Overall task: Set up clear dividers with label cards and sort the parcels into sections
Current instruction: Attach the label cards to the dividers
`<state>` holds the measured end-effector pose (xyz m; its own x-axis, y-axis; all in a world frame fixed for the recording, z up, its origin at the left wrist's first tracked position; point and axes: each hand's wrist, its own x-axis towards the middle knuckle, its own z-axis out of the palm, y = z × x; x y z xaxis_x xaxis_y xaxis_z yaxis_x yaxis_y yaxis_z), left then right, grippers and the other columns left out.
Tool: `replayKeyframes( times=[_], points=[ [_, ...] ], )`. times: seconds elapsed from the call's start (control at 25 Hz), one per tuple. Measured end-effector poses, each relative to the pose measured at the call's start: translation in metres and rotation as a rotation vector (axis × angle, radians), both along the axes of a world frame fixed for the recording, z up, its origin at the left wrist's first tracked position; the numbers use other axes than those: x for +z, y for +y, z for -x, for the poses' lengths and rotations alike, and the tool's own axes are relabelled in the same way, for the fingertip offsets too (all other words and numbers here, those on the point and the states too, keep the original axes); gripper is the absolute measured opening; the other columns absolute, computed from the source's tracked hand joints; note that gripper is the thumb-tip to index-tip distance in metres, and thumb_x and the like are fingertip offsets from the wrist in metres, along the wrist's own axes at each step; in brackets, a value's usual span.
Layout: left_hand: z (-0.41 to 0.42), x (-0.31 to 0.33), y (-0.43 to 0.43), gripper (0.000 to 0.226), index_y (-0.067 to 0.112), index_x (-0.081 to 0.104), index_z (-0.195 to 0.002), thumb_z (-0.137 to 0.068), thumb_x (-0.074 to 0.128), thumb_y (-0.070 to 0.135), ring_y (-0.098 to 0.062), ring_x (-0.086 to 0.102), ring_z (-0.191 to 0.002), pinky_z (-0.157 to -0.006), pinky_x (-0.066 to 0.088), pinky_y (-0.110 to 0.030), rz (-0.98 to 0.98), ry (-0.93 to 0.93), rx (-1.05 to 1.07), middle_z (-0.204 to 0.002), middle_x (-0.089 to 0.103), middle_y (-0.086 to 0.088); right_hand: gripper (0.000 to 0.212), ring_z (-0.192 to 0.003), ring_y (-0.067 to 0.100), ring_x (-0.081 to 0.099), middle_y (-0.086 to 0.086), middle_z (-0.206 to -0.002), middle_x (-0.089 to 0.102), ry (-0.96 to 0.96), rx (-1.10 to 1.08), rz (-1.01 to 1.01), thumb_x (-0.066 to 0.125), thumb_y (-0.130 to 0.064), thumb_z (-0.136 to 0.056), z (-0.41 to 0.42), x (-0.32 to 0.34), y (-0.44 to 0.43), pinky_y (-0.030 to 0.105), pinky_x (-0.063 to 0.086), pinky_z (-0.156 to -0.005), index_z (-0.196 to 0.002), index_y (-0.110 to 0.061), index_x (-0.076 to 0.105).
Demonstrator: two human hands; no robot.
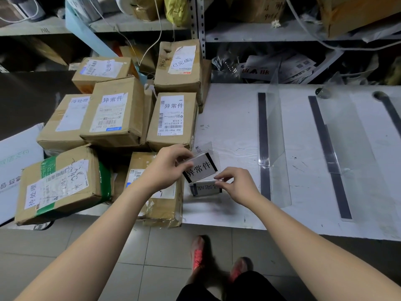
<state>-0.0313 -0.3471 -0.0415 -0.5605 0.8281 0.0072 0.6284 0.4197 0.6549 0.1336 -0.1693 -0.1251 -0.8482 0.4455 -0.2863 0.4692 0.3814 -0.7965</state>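
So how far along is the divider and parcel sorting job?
Early. One clear divider stands on the white surface. Both hands, left and right, hold the 异常件 label card; another card lies below. The parcels remain piled, unsorted.

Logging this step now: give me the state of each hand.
Left hand: closed on the label card, pinching its left end.
Right hand: fingertips pinched at the card's lower right corner, above another card on the table.
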Motion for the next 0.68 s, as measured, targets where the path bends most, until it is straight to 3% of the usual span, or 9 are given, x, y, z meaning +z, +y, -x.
replayKeyframes(
  times=[0.36,0.52,0.68],
  points=[
    [-0.006,0.012,0.004,0.011,0.013,0.076,-0.102,-0.091,0.076,0.015,-0.008,0.065,-0.085,-0.071,0.048,-0.016,-0.036,-0.061,-0.014,-0.09,0.069,0.006,0.008,-0.092,-0.003,0.06,-0.015,-0.097,0.072,0.063,-0.005,-0.066,0.077,-0.022,-0.09,-0.017,0.033,0.011,0.014,0.037,-0.073,-0.097,-0.026,0.078],
    [-0.012,0.04,0.01,0.009,0.02,0.073,-0.102,-0.094,0.074,0.017,-0.011,0.065,-0.085,-0.072,0.048,-0.018,-0.112,-0.145,-0.018,-0.092,0.071,0.007,0.009,-0.095,-0.003,0.061,-0.015,-0.099,0.07,0.121,-0.016,-0.089,0.075,-0.023,-0.092,-0.027,0.065,0.024,0.02,0.046,-0.08,-0.1,-0.026,0.076],
    [-0.02,0.08,0.016,0.011,0.015,0.073,-0.107,-0.096,0.07,0.015,-0.017,0.069,-0.09,-0.071,0.059,-0.025,-0.174,-0.253,0.024,-0.099,0.071,-0.003,0.01,-0.097,0.001,0.063,-0.015,-0.098,0.07,0.198,-0.011,-0.082,0.075,-0.022,-0.092,-0.044,0.104,0.038,0.026,0.052,-0.084,-0.096,-0.031,0.072]
  ],
)
